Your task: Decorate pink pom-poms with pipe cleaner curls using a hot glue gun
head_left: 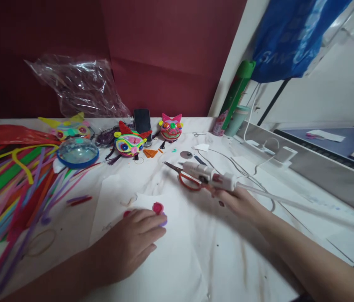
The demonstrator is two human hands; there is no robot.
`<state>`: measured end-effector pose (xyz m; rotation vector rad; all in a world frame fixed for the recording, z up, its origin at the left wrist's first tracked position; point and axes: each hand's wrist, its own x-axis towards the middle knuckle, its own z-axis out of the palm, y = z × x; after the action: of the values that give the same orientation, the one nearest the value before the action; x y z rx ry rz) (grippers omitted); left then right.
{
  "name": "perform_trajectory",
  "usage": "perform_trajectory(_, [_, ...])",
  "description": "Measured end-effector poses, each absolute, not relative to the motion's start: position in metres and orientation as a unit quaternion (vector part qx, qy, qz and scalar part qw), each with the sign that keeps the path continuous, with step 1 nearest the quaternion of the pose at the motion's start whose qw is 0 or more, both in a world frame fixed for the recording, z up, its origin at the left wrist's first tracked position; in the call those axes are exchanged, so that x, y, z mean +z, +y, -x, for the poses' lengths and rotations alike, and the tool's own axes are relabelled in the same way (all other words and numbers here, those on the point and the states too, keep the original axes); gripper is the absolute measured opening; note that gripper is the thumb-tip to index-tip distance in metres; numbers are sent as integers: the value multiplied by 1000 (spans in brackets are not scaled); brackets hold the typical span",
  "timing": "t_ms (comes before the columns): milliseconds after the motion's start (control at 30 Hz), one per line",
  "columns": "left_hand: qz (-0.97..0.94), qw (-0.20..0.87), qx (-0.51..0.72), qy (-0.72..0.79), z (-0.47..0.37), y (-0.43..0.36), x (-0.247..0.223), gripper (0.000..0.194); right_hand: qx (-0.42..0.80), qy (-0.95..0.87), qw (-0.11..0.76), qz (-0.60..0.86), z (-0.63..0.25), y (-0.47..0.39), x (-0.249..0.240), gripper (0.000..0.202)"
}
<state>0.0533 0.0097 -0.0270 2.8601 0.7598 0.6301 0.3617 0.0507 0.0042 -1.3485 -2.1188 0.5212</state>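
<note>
My left hand [135, 235] is closed over a small piece with a red coil [158, 207] and a bit of purple, apparently wound pipe cleaner, above white paper [177, 260]. Its fingers hide much of the piece. At the right, my right hand [235, 201] grips a white hot glue gun [200, 171], whose nozzle points left. A long glue stick [277, 197] trails from its back end. Orange-handled scissors [189, 182] lie right by the gun, their blades towards the upper left; whether my fingers touch them I cannot tell.
Colourful lion-head ornaments [129, 141] stand along the back near a dark phone [142, 125]. Many pipe cleaners [13, 180] spread over the left side beside a blue-rimmed clear bowl [78, 153]. White cables [246, 170] run to a power strip [260, 147] at right.
</note>
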Motion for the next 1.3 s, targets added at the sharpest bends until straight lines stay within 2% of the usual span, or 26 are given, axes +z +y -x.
perform_trajectory(100, [-944, 85, 204, 246, -52, 9, -29, 24, 291, -783, 225, 502, -347, 33, 11, 29])
perform_trajectory(200, [-940, 99, 211, 250, -51, 8, -30, 21, 298, -801, 192, 482, -341, 27, 10, 33])
perform_trajectory(367, [-938, 88, 202, 268, -54, 7, -28, 33, 306, -822, 170, 449, -340, 30, 1, 32])
perform_trajectory(633, [-939, 120, 213, 241, -55, 10, -27, 20, 308, -838, 178, 414, -337, 31, 1, 27])
perform_trajectory(1300, [-939, 122, 210, 244, -56, 9, -25, 16, 299, -845, 169, 411, -339, 32, -1, 25])
